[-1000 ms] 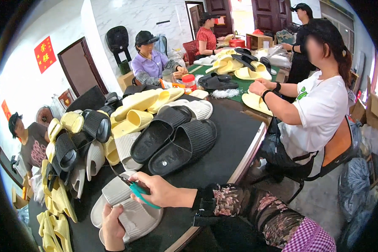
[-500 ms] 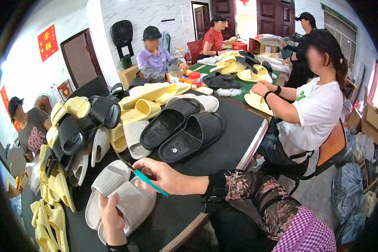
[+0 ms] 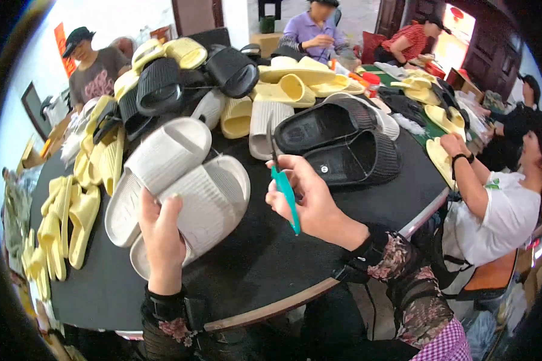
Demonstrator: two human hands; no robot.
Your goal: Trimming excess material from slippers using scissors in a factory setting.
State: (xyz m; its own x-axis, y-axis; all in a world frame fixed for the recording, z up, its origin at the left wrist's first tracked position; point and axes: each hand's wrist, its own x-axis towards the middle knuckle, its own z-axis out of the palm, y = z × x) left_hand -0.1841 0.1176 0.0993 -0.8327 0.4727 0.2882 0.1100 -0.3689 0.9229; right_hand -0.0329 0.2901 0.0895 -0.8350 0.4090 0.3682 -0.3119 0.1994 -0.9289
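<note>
A pair of light grey ribbed slide slippers (image 3: pixel 214 201) is gripped in my left hand (image 3: pixel 161 234), thumb over the near strap. They are side by side, lifted at a tilt above the black table. A thin strand shows at the edge of the right slipper's strap. To their right, my right hand (image 3: pixel 307 198) is closed around teal-handled thread snips (image 3: pixel 286 195), whose dark narrow blades point up and away. The snips are apart from the grey pair. Just beyond the blades, a black pair of slippers (image 3: pixel 349 159) lies on the table, joined by a thin strand.
A heap of yellow, black and grey slippers (image 3: pixel 180 90) covers the far side of the table (image 3: pixel 271 265). More yellow slippers (image 3: pixel 60 222) lie at the left. A co-worker in a white shirt (image 3: pixel 494 198) sits at the right edge; others sit or stand farther back.
My left hand has raised the grey slippers off the table. My right hand has drawn away to the right with the snips, now pointing upward. The view has swung left.
</note>
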